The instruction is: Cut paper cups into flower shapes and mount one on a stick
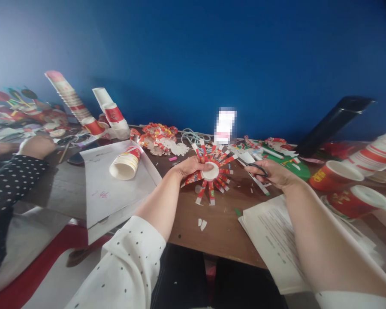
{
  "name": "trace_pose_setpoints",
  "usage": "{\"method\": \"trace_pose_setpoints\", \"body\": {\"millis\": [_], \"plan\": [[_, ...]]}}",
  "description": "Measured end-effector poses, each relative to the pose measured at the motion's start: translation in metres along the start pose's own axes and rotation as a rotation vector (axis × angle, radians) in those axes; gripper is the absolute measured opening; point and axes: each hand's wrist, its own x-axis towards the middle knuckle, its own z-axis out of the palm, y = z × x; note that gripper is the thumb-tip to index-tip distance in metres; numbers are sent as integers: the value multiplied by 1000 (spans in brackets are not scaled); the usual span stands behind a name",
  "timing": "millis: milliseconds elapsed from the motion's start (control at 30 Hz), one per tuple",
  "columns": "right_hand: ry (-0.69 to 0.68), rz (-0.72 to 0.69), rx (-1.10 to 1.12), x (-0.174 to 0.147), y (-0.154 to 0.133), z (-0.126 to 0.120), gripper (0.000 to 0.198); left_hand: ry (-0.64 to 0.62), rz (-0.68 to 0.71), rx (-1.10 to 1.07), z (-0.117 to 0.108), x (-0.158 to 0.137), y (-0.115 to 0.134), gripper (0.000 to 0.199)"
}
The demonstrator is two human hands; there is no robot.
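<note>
My left hand [193, 166] is closed on a red paper cup [211, 192] cut into strips that splay out like rays around its round white base [210, 172]. The thumb presses on that base. In my right hand [274, 171] is a pair of scissors [256, 166] with dark handles, its blades pointing left toward the strips on the cup's right side. Whether the blades touch a strip I cannot tell. Small white paper scraps [203, 225] lie on the brown table [193, 236] below the cup.
Stacked paper cups [72, 101] lean at the left, and more cups [336, 176] stand at the right. A loose cup [125, 164] lies on white paper [96, 197]. Printed sheets [273, 240] rest under my right forearm. Another person's arm [19, 171] is at the left.
</note>
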Motion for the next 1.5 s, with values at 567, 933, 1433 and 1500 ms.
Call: {"method": "trace_pose_setpoints", "body": {"millis": [567,933,1433,1500], "plan": [[12,-39,27,1,0,0,30,15,-2,-10,1,-1,1,42],[168,-177,213,8,-9,24,26,14,33,10,-1,1,-2,38],[103,-213,473,15,-21,87,34,83,54,-15,13,-1,-2,46],[181,-217,504,16,-21,86,33,168,60,24,12,1,-2,45]]}}
